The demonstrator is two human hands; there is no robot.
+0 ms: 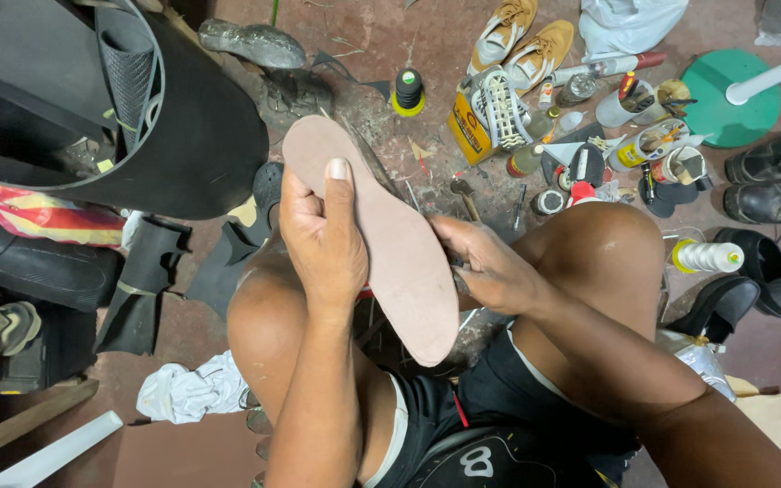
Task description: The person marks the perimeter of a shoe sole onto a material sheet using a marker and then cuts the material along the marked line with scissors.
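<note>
Big black rubber sheet roll (pixel 183 136) fills the floor's upper-left corner; we're sat behind it, knees up.

Pinkish-brown sole blank (pixel 381 235) held up between our knees, flat face toward the cam, toe end twd the far edge of the floor (pixel 381 36), heel end down near the lap.

Handling, our read: thin, light, prob semi-stiff, flexes if pushed mid-span. Matte face, so not slippery. Not fragile, but edges could dent. Best hold = pinch along the long edges near the waist, thumb on the face, fingers behind; avoid gripping only at the toe tip, it'd lever and bend.

Left hand (pixel 323 239): clamped on the sole blank's left edge, thumb flat on the face, fingers wrapped behind.

Right hand (pixel 485 267): at the right edge, fingers curled tog, against or just behind the blank; whether it holds smth small we can't tell.

Black boots (pixel 775 176) at the floor's right edge. Tan shoe pair (pixel 522 41) at the far edge. Black thread spool w/ yellow base (pixel 408 92) far-centre. Glue pots + tools clutter (pixel 644 145) far-right.
</note>
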